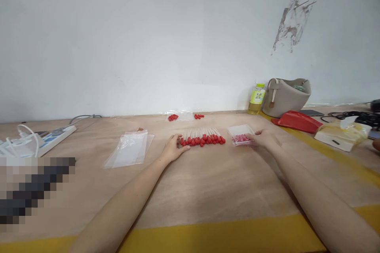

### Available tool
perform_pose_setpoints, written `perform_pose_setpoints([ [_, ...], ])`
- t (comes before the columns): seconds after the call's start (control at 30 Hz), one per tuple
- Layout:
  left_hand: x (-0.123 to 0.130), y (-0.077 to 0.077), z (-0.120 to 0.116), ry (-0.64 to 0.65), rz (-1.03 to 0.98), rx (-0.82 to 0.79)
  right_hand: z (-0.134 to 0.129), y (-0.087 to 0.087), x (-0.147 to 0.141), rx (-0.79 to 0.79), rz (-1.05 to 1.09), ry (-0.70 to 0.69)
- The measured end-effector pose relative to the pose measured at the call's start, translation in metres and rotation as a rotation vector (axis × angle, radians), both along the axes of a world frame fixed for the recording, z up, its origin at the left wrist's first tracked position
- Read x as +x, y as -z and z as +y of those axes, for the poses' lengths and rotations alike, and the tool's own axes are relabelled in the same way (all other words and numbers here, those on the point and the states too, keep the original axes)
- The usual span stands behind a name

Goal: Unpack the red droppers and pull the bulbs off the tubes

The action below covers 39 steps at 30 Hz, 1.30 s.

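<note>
A row of red-tipped thin sticks (203, 139) lies at the middle of the table, tips toward me. My left hand (173, 148) rests at the row's left end, thumb and fingers apart, fingertips beside the outermost sticks. To the right of the row, my right hand (264, 138) pinches the right edge of a small clear bag (241, 135) with red-tipped items inside. Flat clear bags (129, 149) are stacked left of my left hand. Near the wall lie two small groups of red pieces, one left (173, 117) and one right (199, 116), by clear plastic.
A power strip (56, 141) with cables is at the left. Toward the back right stand a bottle (257, 99) and a grey bag (286, 97). A red pouch (297, 121), a tissue pack (341, 136) and black cables (353, 118) lie at the right.
</note>
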<state>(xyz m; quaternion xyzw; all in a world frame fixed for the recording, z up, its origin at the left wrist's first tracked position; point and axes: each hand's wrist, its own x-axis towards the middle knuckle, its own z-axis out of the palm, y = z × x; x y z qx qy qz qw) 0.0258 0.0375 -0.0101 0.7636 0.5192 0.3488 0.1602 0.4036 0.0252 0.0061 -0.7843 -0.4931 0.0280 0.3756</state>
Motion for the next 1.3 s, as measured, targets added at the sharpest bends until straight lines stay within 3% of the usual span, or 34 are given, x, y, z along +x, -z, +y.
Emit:
perform_pose_setpoints([
  [0.1,0.001,-0.001,-0.001,-0.013,-0.004,-0.006,-0.004,-0.004,0.002,-0.033,0.116,0.022],
  [0.2,0.002,-0.003,-0.004,-0.015,0.031,0.025,-0.009,-0.01,0.0,0.069,0.29,0.037],
  [0.3,0.003,-0.006,-0.008,-0.026,0.097,0.148,-0.014,-0.019,-0.008,0.244,0.594,0.017],
  [0.43,0.006,-0.012,-0.014,-0.085,0.097,0.35,-0.022,-0.037,-0.025,0.596,1.047,-0.191],
  [0.53,0.007,-0.024,-0.018,-0.105,0.042,0.423,-0.033,-0.053,-0.041,0.743,1.208,-0.361],
  [0.6,0.006,-0.036,-0.024,-0.076,-0.002,0.441,-0.043,-0.059,-0.058,0.663,1.247,-0.492],
  [0.67,0.005,-0.049,-0.035,-0.023,-0.03,0.442,-0.054,-0.058,-0.08,0.478,1.24,-0.624],
  [0.8,0.0,-0.065,-0.069,0.163,0.043,0.38,-0.068,-0.038,-0.135,0.199,1.271,-0.839],
  [1.0,-0.006,-0.05,-0.107,0.536,0.181,0.162,-0.061,-0.014,-0.189,-0.102,1.29,-1.124],
  [1.07,-0.011,-0.042,-0.108,0.553,0.183,0.119,-0.054,-0.009,-0.195,-0.164,1.193,-1.141],
  [1.17,-0.019,-0.032,-0.107,0.464,0.166,0.049,-0.048,-0.003,-0.196,-0.285,0.993,-1.04],
  [1.3,-0.025,-0.027,-0.105,0.345,0.161,-0.019,-0.055,0.003,-0.189,-0.427,1.015,-0.98],
])
